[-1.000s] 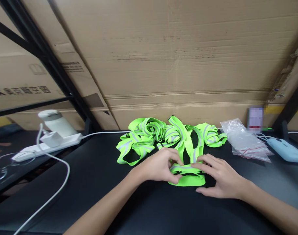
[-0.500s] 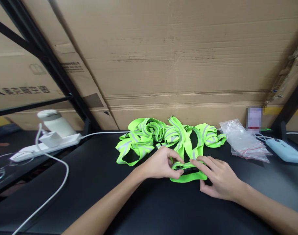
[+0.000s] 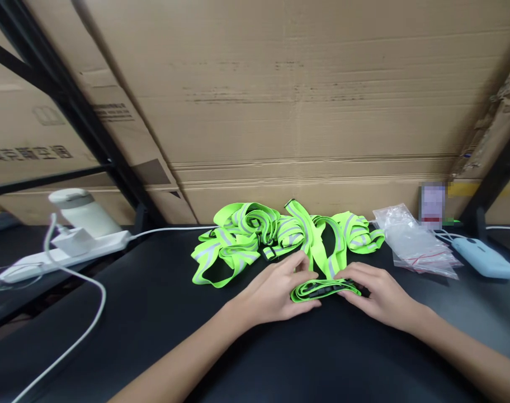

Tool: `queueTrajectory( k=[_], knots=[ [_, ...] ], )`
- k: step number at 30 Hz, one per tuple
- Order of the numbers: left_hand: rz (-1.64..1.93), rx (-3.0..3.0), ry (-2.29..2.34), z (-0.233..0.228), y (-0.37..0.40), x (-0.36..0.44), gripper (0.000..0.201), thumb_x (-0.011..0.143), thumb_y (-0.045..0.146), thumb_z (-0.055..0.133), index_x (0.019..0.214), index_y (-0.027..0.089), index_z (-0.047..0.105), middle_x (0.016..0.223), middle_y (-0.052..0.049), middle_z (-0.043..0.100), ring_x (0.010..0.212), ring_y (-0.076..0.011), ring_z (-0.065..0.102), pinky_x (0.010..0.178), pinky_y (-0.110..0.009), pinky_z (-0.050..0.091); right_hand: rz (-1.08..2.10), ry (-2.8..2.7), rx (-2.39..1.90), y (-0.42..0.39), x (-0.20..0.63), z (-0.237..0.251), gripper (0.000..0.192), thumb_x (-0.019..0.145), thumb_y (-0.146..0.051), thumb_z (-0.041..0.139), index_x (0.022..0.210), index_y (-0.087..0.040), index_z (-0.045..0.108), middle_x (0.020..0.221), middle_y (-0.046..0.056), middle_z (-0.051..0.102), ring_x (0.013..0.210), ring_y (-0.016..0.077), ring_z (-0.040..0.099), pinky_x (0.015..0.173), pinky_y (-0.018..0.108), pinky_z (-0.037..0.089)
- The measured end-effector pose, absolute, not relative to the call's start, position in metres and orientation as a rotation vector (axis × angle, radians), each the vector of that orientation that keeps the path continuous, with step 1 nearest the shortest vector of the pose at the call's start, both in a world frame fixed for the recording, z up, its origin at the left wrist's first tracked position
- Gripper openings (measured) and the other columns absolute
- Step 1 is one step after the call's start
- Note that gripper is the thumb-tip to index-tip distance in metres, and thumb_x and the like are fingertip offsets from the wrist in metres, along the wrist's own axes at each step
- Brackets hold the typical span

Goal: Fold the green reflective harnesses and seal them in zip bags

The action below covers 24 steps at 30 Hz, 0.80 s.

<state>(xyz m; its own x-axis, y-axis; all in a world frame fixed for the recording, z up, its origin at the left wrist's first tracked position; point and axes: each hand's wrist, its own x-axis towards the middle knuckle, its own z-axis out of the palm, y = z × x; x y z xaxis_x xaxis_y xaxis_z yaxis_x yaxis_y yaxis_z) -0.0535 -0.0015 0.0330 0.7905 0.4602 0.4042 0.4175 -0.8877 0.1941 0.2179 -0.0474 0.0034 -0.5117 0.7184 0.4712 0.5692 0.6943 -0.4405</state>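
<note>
A neon-green reflective strap [image 3: 302, 293], folded into a flat layered bundle with a black buckle [image 3: 320, 290] inside, lies low between my hands. My left hand [image 3: 280, 288] grips its left end, thumb below and fingers above. At the right end, my right hand [image 3: 374, 291] pinches the layers between thumb and fingers. Just behind, a loose length of green strap with a grey stripe [image 3: 317, 246] rises toward a pile of similar straps [image 3: 249, 224]. A rolled strap [image 3: 358, 232] sits at the pile's right side.
Clear plastic bags [image 3: 414, 240] lie right of the straps, beside a light-blue device [image 3: 485, 257]. On the left are a white power strip [image 3: 108, 245], a white bottle [image 3: 85, 210] and a cable [image 3: 99, 302]. Cardboard [image 3: 280, 112] stands behind the black table surface [image 3: 154, 313].
The lower loop of strap that hung open has been folded up against the bundle, which is now flatter and more compact. My right hand has closed in on its right end.
</note>
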Motion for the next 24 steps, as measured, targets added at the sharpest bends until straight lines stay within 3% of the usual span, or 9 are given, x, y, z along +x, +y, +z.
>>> queueTrajectory(
  k=[3,9,17,21,24],
  knots=[
    [0.705,2.951,0.753,0.029,-0.003,-0.052,0.031,0.092,0.040,0.065,0.110,0.017,0.074,0.090,-0.008,0.060,0.078,-0.0203,0.061,0.064,-0.030,0.050,0.412,-2.250,-0.989,-0.046,0.219,0.007,0.018,0.099,-0.028,0.061,0.116,-0.024,0.067,0.104,0.005,0.070,0.096,0.0213,0.065,0.085,0.034,0.054],
    [0.551,2.589,0.807,0.035,-0.005,-0.049,0.029,0.091,0.040,0.069,0.114,0.024,0.076,0.087,-0.003,0.062,0.076,-0.0163,0.061,0.071,-0.027,0.050,0.576,-2.187,-0.992,-0.048,0.217,0.010,0.017,0.099,-0.029,0.061,0.114,-0.023,0.068,0.106,0.005,0.069,0.094,0.0194,0.066,0.086,0.033,0.054],
    [0.642,2.288,0.876,0.031,-0.007,-0.039,0.025,0.091,0.044,0.068,0.097,0.022,0.078,0.086,-0.002,0.056,0.081,-0.0165,0.057,0.075,-0.027,0.048,0.732,-1.992,-1.170,-0.049,0.212,0.009,0.027,0.097,-0.043,0.060,0.103,-0.019,0.072,0.091,0.005,0.074,0.078,0.0200,0.067,0.063,0.027,0.054],
    [0.611,2.161,0.885,0.027,-0.004,-0.037,0.034,0.093,0.048,0.064,0.083,0.016,0.073,0.082,-0.001,0.057,0.077,-0.0159,0.055,0.069,-0.025,0.043,0.975,-1.828,-1.226,-0.046,0.209,0.005,0.032,0.095,-0.048,0.062,0.107,-0.019,0.068,0.076,0.000,0.065,0.063,0.0151,0.057,0.053,0.024,0.045],
    [0.530,2.043,0.870,0.025,-0.001,-0.038,0.042,0.092,0.051,0.063,0.075,0.013,0.069,0.069,0.002,0.050,0.065,-0.0122,0.045,0.059,-0.023,0.034,1.088,-1.759,-1.230,-0.045,0.209,0.004,0.033,0.093,-0.050,0.064,0.103,-0.018,0.066,0.069,-0.003,0.058,0.058,0.0124,0.049,0.050,0.023,0.038]
  ],
)
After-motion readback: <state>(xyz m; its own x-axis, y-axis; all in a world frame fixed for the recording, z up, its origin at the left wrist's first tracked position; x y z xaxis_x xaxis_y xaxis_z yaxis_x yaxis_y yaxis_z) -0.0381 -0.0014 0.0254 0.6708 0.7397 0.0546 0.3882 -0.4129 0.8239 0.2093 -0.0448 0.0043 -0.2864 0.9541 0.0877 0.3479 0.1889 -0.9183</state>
